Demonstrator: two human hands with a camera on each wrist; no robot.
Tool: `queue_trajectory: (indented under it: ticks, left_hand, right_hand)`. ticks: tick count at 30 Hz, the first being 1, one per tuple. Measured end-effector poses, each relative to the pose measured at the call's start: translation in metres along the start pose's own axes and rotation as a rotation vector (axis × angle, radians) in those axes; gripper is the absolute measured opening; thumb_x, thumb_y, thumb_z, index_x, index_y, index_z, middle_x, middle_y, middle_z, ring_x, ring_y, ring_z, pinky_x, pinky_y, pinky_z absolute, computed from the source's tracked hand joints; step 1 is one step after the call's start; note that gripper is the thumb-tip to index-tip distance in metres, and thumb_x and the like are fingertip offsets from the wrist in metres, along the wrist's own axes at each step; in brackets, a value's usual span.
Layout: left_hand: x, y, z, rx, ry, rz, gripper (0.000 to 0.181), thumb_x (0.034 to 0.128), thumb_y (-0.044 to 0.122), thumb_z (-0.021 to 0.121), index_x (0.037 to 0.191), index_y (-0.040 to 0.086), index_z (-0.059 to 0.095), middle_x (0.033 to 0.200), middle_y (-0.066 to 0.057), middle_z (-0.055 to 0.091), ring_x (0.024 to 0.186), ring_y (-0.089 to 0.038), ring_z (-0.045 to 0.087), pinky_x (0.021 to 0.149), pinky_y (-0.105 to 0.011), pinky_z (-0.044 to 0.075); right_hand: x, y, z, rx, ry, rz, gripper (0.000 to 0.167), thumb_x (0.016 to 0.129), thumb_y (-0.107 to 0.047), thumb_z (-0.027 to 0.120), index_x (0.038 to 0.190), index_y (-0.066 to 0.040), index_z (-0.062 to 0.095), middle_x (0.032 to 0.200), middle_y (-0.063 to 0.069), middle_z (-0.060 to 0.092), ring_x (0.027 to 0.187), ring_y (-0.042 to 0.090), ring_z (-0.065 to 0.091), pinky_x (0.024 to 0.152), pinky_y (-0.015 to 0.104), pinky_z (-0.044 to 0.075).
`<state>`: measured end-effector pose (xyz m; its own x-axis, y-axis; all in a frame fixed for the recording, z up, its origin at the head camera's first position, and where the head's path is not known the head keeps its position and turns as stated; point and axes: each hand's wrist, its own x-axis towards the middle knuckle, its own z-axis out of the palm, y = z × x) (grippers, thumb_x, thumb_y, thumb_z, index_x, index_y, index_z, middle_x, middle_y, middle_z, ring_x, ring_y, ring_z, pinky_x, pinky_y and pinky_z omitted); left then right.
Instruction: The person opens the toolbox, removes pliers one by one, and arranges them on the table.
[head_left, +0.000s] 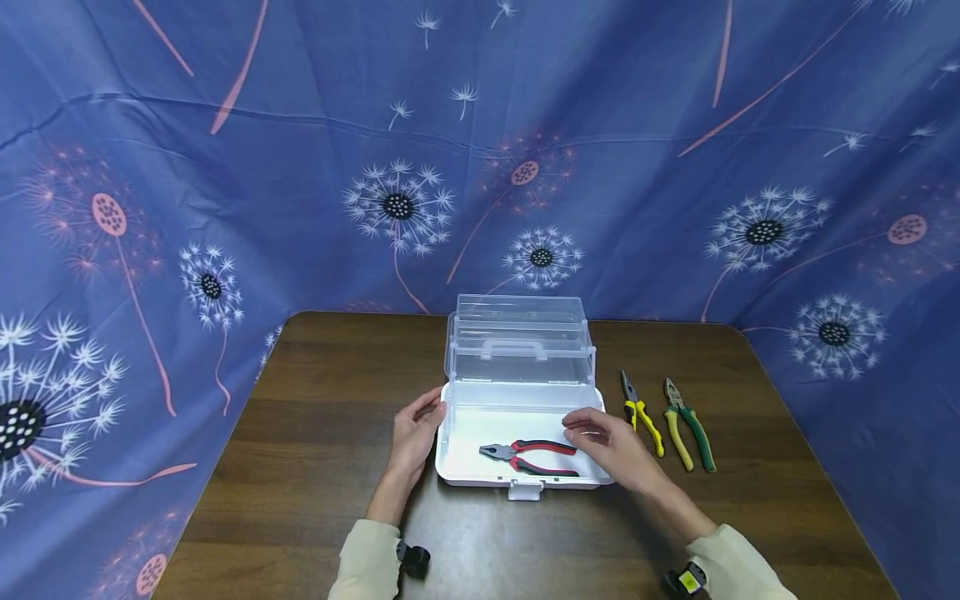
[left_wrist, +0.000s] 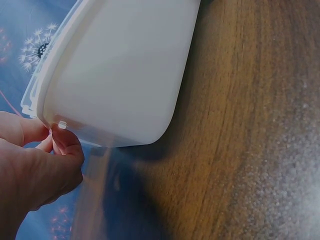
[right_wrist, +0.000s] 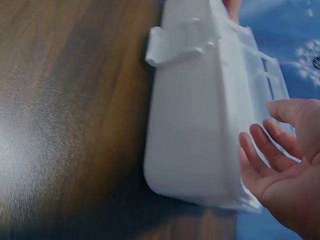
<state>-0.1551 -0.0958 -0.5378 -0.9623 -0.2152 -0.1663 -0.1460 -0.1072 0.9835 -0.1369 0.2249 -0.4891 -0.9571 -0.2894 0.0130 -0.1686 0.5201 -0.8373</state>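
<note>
A white plastic toolbox (head_left: pixel 480 482) with a raised see-through lid (head_left: pixel 517 367) stands on the table. Inside it lies a pair of combination pliers (head_left: pixel 517 452) with red and black handles, jaws pointing left. My left hand (head_left: pixel 415 433) pinches the rim at the box's left side; the left wrist view shows thumb and fingers of this hand (left_wrist: pixel 42 160) at that edge. Over the right part of the box is my right hand (head_left: pixel 611 446), just beyond the plier handles. In the right wrist view this hand (right_wrist: pixel 285 155) has loosely bent fingers and holds nothing.
To the right of the box lie yellow-handled long-nose pliers (head_left: pixel 641 415) and pliers with green and yellow handles (head_left: pixel 688 425). A white latch (head_left: pixel 524 490) juts from the box's front. Behind the brown table (head_left: pixel 315 433) hangs a blue dandelion-print cloth (head_left: pixel 300 208).
</note>
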Motion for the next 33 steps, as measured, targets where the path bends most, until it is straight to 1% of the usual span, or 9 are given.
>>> queue_trajectory:
  ticks: [4, 6, 10, 17, 21, 24, 27, 30, 33]
  left_hand:
    - [0.0, 0.0, 0.0, 0.003, 0.002, -0.003, 0.034, 0.0994, 0.004, 0.065, 0.133, -0.003, 0.066, 0.123, -0.019, 0.063, 0.098, -0.015, 0.062, 0.08, -0.018, 0.05]
    - [0.0, -0.001, 0.001, 0.005, 0.0, -0.001, 0.035, 0.0997, 0.004, 0.065, 0.133, -0.003, 0.065, 0.123, -0.02, 0.063, 0.099, -0.016, 0.062, 0.08, -0.018, 0.05]
    - [-0.002, 0.0, 0.001, 0.0, -0.013, 0.004, 0.036, 0.1002, 0.005, 0.064, 0.135, -0.005, 0.063, 0.125, -0.021, 0.062, 0.1, -0.015, 0.062, 0.08, -0.017, 0.05]
    - [-0.003, 0.003, 0.001, -0.001, -0.012, 0.001, 0.038, 0.1004, 0.006, 0.064, 0.136, -0.006, 0.062, 0.128, -0.022, 0.062, 0.1, -0.014, 0.061, 0.081, -0.016, 0.049]
    - [-0.002, 0.003, 0.0, 0.007, -0.005, -0.002, 0.037, 0.1002, 0.006, 0.065, 0.136, -0.005, 0.063, 0.127, -0.021, 0.063, 0.101, -0.015, 0.061, 0.082, -0.016, 0.049]
    - [0.0, 0.001, 0.0, 0.017, -0.002, 0.0, 0.036, 0.1, 0.005, 0.065, 0.135, -0.005, 0.064, 0.126, -0.021, 0.063, 0.102, -0.016, 0.061, 0.082, -0.016, 0.049]
    - [0.001, 0.0, 0.0, 0.019, 0.005, -0.002, 0.035, 0.0997, 0.005, 0.065, 0.134, -0.004, 0.065, 0.124, -0.02, 0.064, 0.103, -0.017, 0.061, 0.082, -0.017, 0.049]
    - [0.001, 0.0, 0.0, 0.019, 0.009, -0.001, 0.034, 0.0998, 0.004, 0.064, 0.133, -0.004, 0.065, 0.124, -0.021, 0.064, 0.103, -0.018, 0.062, 0.082, -0.017, 0.05]
    - [0.001, 0.001, 0.001, 0.026, 0.014, -0.009, 0.034, 0.0999, 0.004, 0.064, 0.133, -0.004, 0.065, 0.125, -0.02, 0.064, 0.103, -0.019, 0.062, 0.082, -0.017, 0.05]
  right_hand:
    - [0.005, 0.002, 0.018, -0.05, -0.066, -0.069, 0.026, 0.095, -0.011, 0.074, 0.117, 0.003, 0.068, 0.112, 0.018, 0.072, 0.103, 0.03, 0.069, 0.093, 0.05, 0.055]
    - [0.008, 0.003, 0.025, -0.075, -0.098, -0.117, 0.028, 0.095, -0.011, 0.075, 0.117, 0.004, 0.068, 0.112, 0.019, 0.071, 0.104, 0.034, 0.068, 0.092, 0.053, 0.054]
    - [0.015, 0.007, 0.034, -0.115, -0.158, -0.187, 0.028, 0.094, -0.01, 0.075, 0.117, 0.005, 0.068, 0.11, 0.017, 0.072, 0.103, 0.036, 0.068, 0.091, 0.051, 0.055]
    - [0.029, 0.008, 0.045, -0.19, -0.277, -0.152, 0.035, 0.088, -0.01, 0.081, 0.117, 0.003, 0.068, 0.11, 0.014, 0.071, 0.099, 0.029, 0.066, 0.088, 0.046, 0.054]
    - [0.036, 0.003, 0.049, -0.246, -0.326, -0.164, 0.038, 0.083, -0.012, 0.086, 0.113, 0.004, 0.069, 0.099, 0.009, 0.069, 0.088, 0.02, 0.061, 0.079, 0.037, 0.052]
    - [0.038, 0.0, 0.051, -0.282, -0.332, -0.189, 0.035, 0.08, -0.012, 0.087, 0.107, 0.004, 0.071, 0.087, 0.005, 0.064, 0.079, 0.013, 0.054, 0.071, 0.028, 0.046]
    - [0.038, -0.004, 0.053, -0.314, -0.316, -0.2, 0.033, 0.076, -0.011, 0.09, 0.102, 0.0, 0.073, 0.083, 0.004, 0.06, 0.077, 0.014, 0.05, 0.068, 0.027, 0.042]
    - [0.039, -0.008, 0.056, -0.333, -0.3, -0.208, 0.032, 0.073, -0.008, 0.092, 0.096, -0.004, 0.07, 0.088, 0.004, 0.06, 0.082, 0.016, 0.051, 0.071, 0.028, 0.043]
    - [0.04, -0.013, 0.06, -0.302, -0.349, -0.24, 0.026, 0.075, -0.003, 0.089, 0.09, -0.006, 0.068, 0.085, 0.003, 0.064, 0.081, 0.013, 0.055, 0.072, 0.028, 0.047]
